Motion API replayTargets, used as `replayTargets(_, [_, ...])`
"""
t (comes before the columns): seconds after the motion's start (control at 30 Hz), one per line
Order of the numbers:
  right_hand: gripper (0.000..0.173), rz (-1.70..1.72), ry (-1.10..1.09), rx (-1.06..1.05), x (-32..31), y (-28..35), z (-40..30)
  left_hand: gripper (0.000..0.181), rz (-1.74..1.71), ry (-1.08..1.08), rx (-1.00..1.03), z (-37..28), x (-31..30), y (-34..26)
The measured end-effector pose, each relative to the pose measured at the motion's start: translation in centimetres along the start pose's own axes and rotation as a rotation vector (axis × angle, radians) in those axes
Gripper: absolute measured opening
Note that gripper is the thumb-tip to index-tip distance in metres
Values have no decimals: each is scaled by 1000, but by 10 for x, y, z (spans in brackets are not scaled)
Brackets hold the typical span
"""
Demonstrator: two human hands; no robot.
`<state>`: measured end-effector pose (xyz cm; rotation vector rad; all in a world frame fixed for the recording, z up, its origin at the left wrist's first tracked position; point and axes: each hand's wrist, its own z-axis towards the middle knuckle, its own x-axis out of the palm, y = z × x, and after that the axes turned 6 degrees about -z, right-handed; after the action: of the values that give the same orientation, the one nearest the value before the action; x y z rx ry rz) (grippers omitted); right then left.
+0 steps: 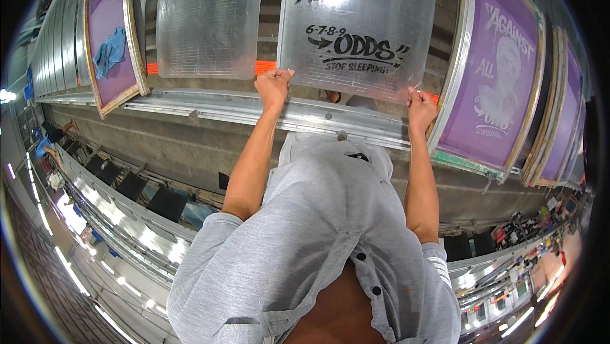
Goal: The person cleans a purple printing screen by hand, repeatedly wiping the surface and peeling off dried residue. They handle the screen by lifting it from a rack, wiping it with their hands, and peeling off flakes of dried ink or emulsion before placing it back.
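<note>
A thin, see-through plastic sheet (352, 77) with black brush-style lettering lies over or just above a pale, shiny panel; the gap between them is hard to judge. My left hand (274, 89) pinches at the sheet's near left corner, its fingers curled. At the near right corner, the fingertips of my right hand (421, 109) are closed on the edge. Glare from a lamp washes out some of the print farther up. To the right leans a screen-printing frame (500, 77) with purple mesh, showing a pale stencil of a figure and lettering.
Left of the sheet is a bare shiny panel (207, 24). Beyond it, another purple-mesh screen (106, 19) carries a blue cloth (109, 53). A metal rail (228, 108) runs along the near edge. More screens (557, 129) stand far right. Behind me, black boards (167, 203) line another long rack.
</note>
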<state>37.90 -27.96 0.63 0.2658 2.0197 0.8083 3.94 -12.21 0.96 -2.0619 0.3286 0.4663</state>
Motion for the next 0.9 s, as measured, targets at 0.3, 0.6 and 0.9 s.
replayTargets(0.3, [24,62,-6,19,3,-4,1,16,-72,3,-23,4,1,8])
replayTargets(0.6, [24,47,4,18,2,-5,2,15,-116,14,-34,6,1,12])
replayTargets(0.9, [23,32,-2,1,1,2,-1,14,-127,26,-53,3,0,6])
